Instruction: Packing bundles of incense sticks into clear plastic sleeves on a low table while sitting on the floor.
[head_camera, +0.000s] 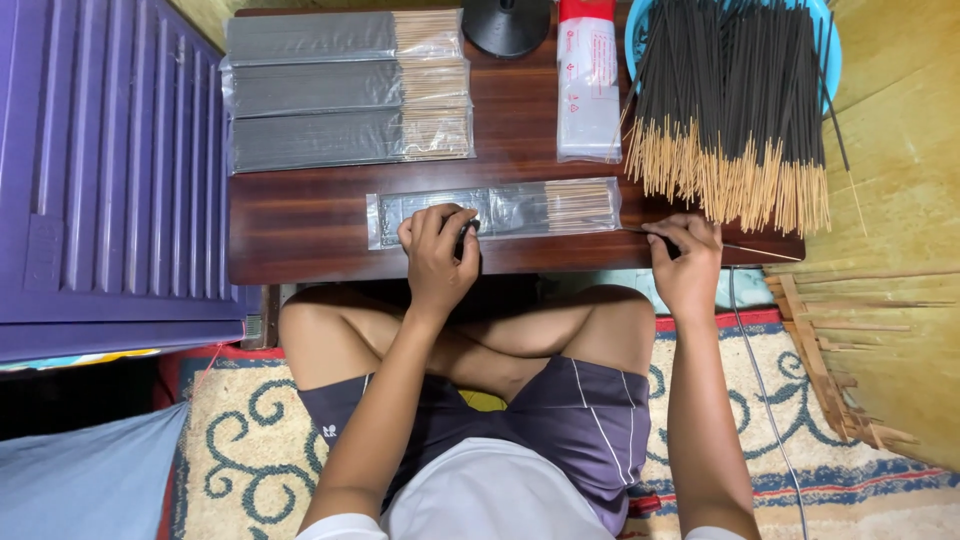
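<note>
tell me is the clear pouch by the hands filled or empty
Filled: the clear pouch lies flat on the table with incense sticks inside, pale ends showing near its right end.

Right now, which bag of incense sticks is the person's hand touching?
The single clear bag lying alone near the table's front edge, under the left hand. The other three filled bags sit stacked together at the far left corner, untouched.

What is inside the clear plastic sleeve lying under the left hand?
The clear plastic sleeve holds a flat bundle of incense sticks, dark along most of the length with bare tan ends toward the right. The left hand covers part of the sleeve's near edge, so that part cannot be seen.
</note>
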